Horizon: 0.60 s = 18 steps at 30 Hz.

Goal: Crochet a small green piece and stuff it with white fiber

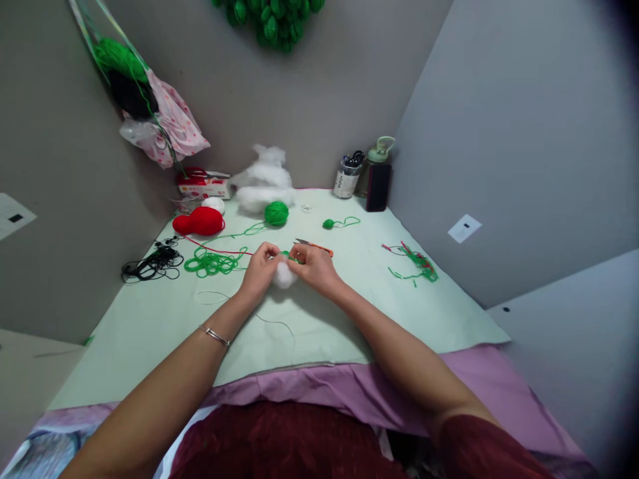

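My left hand [259, 271] and my right hand [313, 267] meet over the middle of the pale green table [349, 313]. Between them sits a small tuft of white stuffing [283, 275], pinched by the fingers of both hands. A small green crocheted piece [286, 255] shows at the fingertips just above the tuft. Green yarn runs from it to a loose heap of green yarn [212, 263] on the left. Scissors with an orange handle [314, 247] lie just behind my right hand.
A red crocheted piece [200, 221], a green yarn ball [276, 213], a pile of white stuffing [262, 181] and a smaller green ball [328, 223] lie farther back. Black cord [150, 263] is at the left edge, yarn scraps [417, 265] at right. A jar [346, 178] and bottle [379, 174] stand by the wall.
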{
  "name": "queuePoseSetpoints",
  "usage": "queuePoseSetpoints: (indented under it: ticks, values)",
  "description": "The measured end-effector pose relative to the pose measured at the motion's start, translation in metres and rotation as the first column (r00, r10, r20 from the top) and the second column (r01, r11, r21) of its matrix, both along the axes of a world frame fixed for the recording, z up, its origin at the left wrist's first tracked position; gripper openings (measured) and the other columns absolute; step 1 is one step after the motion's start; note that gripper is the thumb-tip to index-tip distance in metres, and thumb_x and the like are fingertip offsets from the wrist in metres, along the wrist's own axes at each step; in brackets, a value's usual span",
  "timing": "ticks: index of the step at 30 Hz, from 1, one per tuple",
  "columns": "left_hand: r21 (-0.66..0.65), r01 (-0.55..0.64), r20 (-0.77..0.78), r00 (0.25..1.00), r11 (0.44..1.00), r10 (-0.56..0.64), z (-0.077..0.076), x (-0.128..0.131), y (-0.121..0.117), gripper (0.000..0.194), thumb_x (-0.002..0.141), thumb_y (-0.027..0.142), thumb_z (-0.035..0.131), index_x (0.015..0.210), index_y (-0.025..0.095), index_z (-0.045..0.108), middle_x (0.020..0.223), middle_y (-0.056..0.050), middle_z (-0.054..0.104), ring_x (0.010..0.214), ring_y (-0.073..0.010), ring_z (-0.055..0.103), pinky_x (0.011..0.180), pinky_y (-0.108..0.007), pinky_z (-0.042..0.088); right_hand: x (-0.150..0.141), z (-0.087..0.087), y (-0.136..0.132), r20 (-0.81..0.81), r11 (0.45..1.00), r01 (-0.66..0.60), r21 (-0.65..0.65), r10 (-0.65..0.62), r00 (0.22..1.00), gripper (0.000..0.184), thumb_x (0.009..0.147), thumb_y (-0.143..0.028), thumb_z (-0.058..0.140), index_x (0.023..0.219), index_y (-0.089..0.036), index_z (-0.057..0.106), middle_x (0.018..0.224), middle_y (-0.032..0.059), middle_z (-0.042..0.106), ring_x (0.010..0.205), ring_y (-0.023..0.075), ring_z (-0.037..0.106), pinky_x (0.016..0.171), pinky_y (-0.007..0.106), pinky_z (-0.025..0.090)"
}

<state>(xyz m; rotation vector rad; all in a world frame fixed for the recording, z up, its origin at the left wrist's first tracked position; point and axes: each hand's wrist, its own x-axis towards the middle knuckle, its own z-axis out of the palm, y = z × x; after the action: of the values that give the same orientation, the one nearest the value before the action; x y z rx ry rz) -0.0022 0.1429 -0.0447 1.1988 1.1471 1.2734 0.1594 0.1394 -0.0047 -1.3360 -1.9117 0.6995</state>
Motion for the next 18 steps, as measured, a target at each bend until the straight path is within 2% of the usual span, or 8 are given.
queuePoseSetpoints:
  ticks: [2, 6, 8, 12, 18]
  values:
    - [-0.013, 0.042, 0.036, 0.999, 0.999, -0.041, 0.004, -0.001, -0.002, 0.036, 0.102, 0.037, 0.069, 0.132, 0.017, 0.066, 0.13, -0.012, 0.069, 0.108, -0.0258, 0.071, 0.09, -0.047, 0.063, 0.003, -0.002, 0.003, -0.009, 0.998, 0.065, 0.005, -0.065, 0.998, 0.01, 0.081, -0.027, 0.068, 0.073, -0.022, 0.064, 0.066, -0.0032, 0.062, 0.066, 0.0153, 0.05, 0.065, 0.028, 0.03]
    - [-0.024, 0.107, 0.107, 0.989, 0.994, -0.104, 0.01, -0.001, -0.006, 0.019, 0.1, 0.032, 0.071, 0.108, 0.015, 0.071, 0.104, -0.005, 0.072, 0.086, -0.0181, 0.071, 0.074, -0.032, 0.062, 0.011, -0.004, 0.012, -0.053, 0.991, 0.133, -0.016, -0.133, 0.99, 0.014, 0.082, -0.027, 0.064, 0.069, -0.022, 0.061, 0.062, -0.004, 0.058, 0.062, 0.0142, 0.047, 0.061, 0.028, 0.029]
    - [-0.032, 0.117, 0.117, 0.987, 0.993, -0.113, 0.01, 0.0, -0.006, 0.019, 0.099, 0.03, 0.072, 0.111, 0.015, 0.071, 0.109, -0.006, 0.073, 0.09, -0.0193, 0.071, 0.077, -0.034, 0.062, 0.014, -0.006, 0.015, -0.082, 0.991, 0.131, -0.03, -0.133, 0.988, 0.014, 0.081, -0.028, 0.063, 0.068, -0.022, 0.059, 0.059, -0.0045, 0.054, 0.06, 0.0138, 0.045, 0.059, 0.028, 0.028]
    - [-0.069, 0.096, 0.104, 0.991, 0.993, -0.088, 0.002, 0.002, -0.002, 0.038, 0.101, 0.036, 0.069, 0.134, 0.017, 0.065, 0.133, -0.012, 0.068, 0.111, -0.0268, 0.07, 0.092, -0.048, 0.062, 0.01, -0.011, 0.013, -0.138, 0.998, 0.055, -0.034, -0.059, 0.989, 0.017, 0.085, -0.032, 0.058, 0.071, -0.022, 0.058, 0.058, -0.0045, 0.052, 0.059, 0.0138, 0.045, 0.058, 0.027, 0.03]
    - [-0.083, 0.042, 0.086, 0.996, 0.996, -0.035, -0.002, 0.001, 0.001, 0.04, 0.101, 0.037, 0.069, 0.136, 0.018, 0.064, 0.137, -0.013, 0.066, 0.114, -0.0281, 0.069, 0.095, -0.05, 0.061, 0.003, -0.013, 0.009, -0.17, 0.999, -0.048, -0.024, 0.043, 0.984, 0.017, 0.087, -0.033, 0.052, 0.074, -0.023, 0.055, 0.063, -0.0025, 0.057, 0.061, 0.015, 0.049, 0.058, 0.026, 0.031]
